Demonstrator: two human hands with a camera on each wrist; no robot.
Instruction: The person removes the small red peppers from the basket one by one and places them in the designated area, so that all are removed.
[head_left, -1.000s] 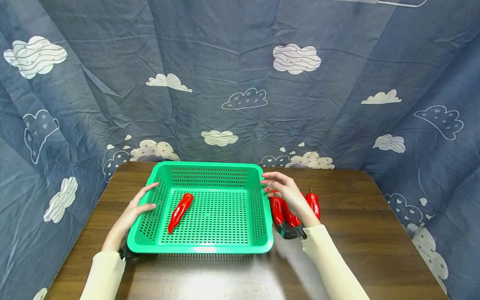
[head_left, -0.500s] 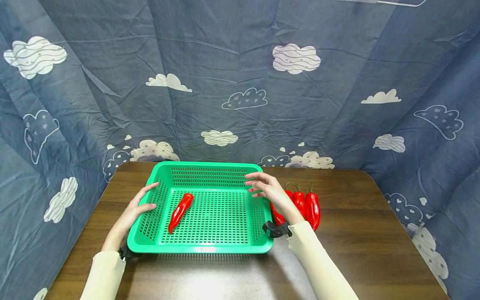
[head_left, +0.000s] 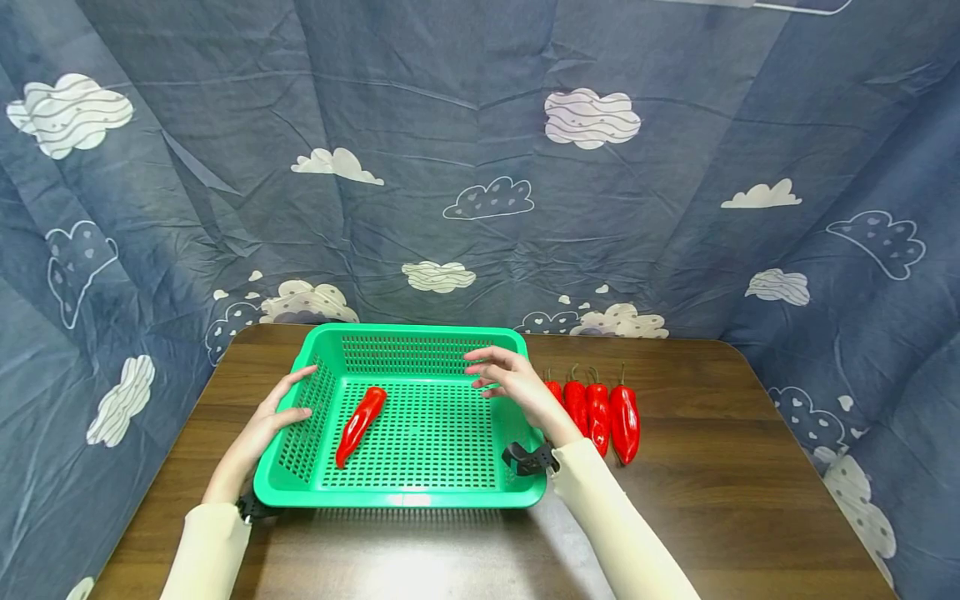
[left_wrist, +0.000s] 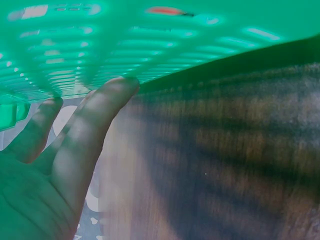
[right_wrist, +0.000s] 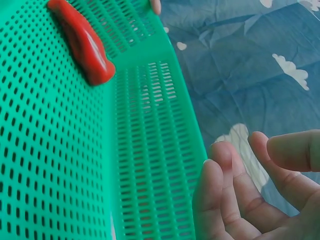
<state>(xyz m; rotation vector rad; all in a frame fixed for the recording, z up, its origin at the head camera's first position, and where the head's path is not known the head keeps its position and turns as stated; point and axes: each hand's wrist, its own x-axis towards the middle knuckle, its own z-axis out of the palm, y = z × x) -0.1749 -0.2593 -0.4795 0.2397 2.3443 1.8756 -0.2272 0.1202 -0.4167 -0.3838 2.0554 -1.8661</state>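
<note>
A green plastic basket (head_left: 405,498) with slotted walls stands on the table. One red chili pepper (head_left: 362,427) lies at a slant on its floor, towards the left. At the basket's left side is my left hand (head_left: 264,419), fingers extended and fingertips at the wall; exactly how they meet the rim is unclear. The left wrist view shows extended fingers (left_wrist: 82,145) against the green slotted wall. Over the basket's right part hovers my right hand (head_left: 517,387), fingers loosely bent and holding nothing. Several red chili peppers (head_left: 625,423) lie in a row right of the basket, partly behind the right forearm.
The brown wooden table (head_left: 720,467) extends to the right and in front of the basket. A blue-grey curtain (head_left: 480,250) with white clouds hangs behind and at both sides. Black wrist straps (head_left: 528,458) sit on both wrists.
My right hand has moved left, from beside the row of chili peppers to above the basket's right part, uncovering more of the row. The left hand and basket have stayed put.
</note>
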